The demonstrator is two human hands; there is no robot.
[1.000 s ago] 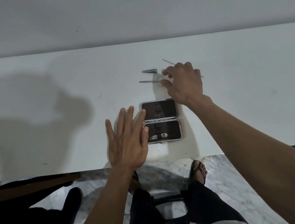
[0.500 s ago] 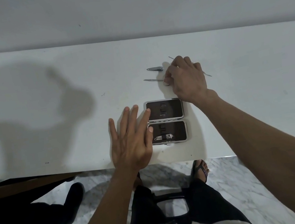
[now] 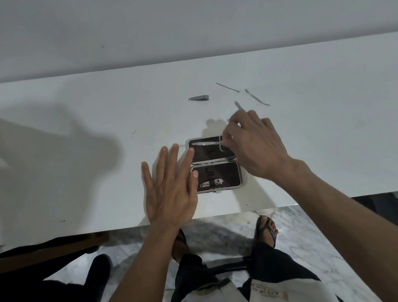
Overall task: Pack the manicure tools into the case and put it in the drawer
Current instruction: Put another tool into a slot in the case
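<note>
Case [image 3: 214, 163] open, thin tool [image 3: 207, 143] in right hand [image 3: 255, 146].

Right hand [image 3: 253, 146] with thin tool [image 3: 208, 143] over open case [image 3: 216, 174]; flat left hand [image 3: 170, 188] beside it.

The right hand [image 3: 253, 146] hides the case [image 3: 216, 174] lid's right end

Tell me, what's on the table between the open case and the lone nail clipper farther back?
Nothing: in the head view, the white table is bare between the case and that clipper.
</note>
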